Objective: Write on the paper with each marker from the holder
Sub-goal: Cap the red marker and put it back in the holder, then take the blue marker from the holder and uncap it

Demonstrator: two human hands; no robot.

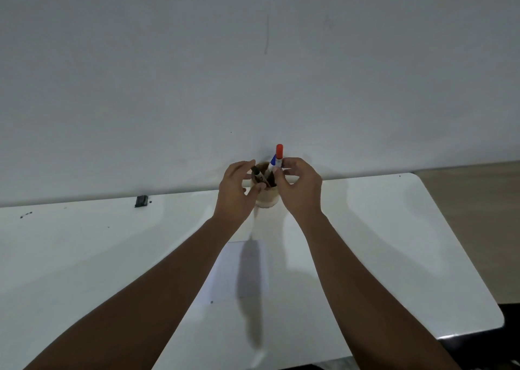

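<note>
left hand [235, 191] curled, right hand [301, 189] pinching

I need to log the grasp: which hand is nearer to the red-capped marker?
Right. The right hand touches the red-capped marker at its fingertips; the left hand is across the holder, beside the black marker.

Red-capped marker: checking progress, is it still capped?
Capped. The orange-red cap sits on the red-capped marker, pinched by the right hand above the holder.

Your count: three markers, one holder, one paper

You have a red-capped marker [279, 152], a blue-capped marker [273, 161] and a black marker [258, 173] in one holder [267, 198], one paper [239, 271], and one small black object [141, 201].
</note>
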